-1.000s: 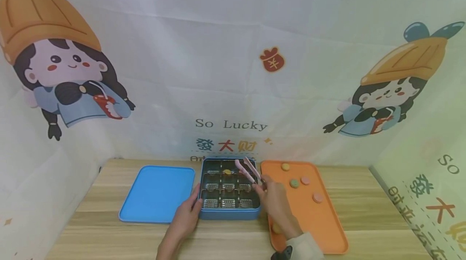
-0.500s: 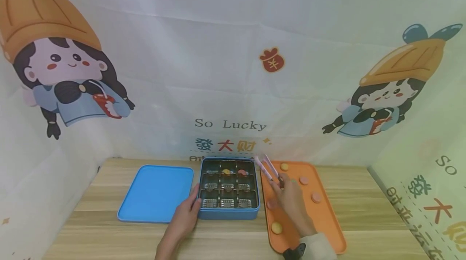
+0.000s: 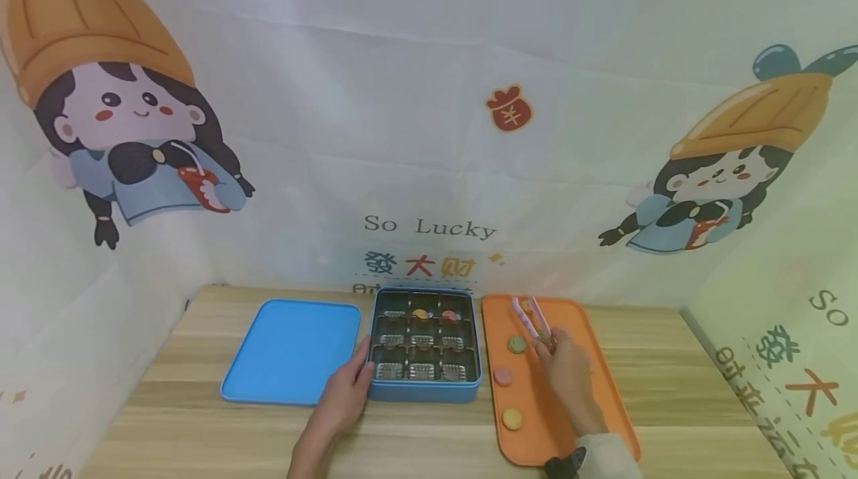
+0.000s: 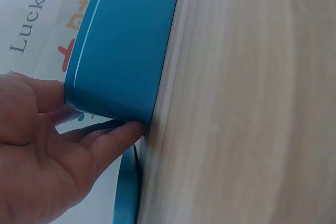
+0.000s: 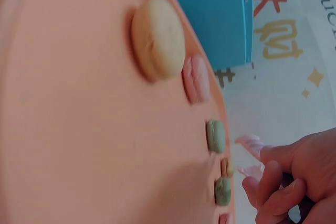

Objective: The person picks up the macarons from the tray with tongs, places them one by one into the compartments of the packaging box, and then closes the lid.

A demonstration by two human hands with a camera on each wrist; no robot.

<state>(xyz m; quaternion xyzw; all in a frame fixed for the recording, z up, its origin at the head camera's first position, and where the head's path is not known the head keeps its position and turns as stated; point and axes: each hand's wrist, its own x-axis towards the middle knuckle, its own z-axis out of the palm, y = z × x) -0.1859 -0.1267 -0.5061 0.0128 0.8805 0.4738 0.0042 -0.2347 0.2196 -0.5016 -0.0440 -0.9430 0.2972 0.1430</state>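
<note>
My left hand (image 3: 346, 393) touches the left side of a blue tin (image 3: 424, 392), its thumb at the front corner and its fingers along the wall. Inside, a black divider forms small compartments; a yellow macaron (image 3: 420, 313) lies in the back middle one and a pink macaron (image 3: 450, 315) in the back right. Over the orange tray (image 3: 543, 445), my right hand (image 3: 567, 372) holds pink tongs (image 3: 525, 317), tips spread, near the tray's back end. On that tray, a green macaron (image 3: 516, 345), a pink one (image 3: 503, 376) and a yellow one (image 3: 512, 419) line the left edge.
The right wrist view shows more macarons farther back, including a small yellow one (image 5: 227, 167) and a second green one (image 5: 222, 191). A flat blue lid (image 3: 291, 352) lies left of the tin on the wooden table (image 3: 415, 442). Behind hangs a printed cloth (image 3: 402, 129).
My right hand has carried the tongs rightward from the tin's back right compartment to over the orange tray. The pink macaron stays in that compartment. My left hand keeps its place at the tin.
</note>
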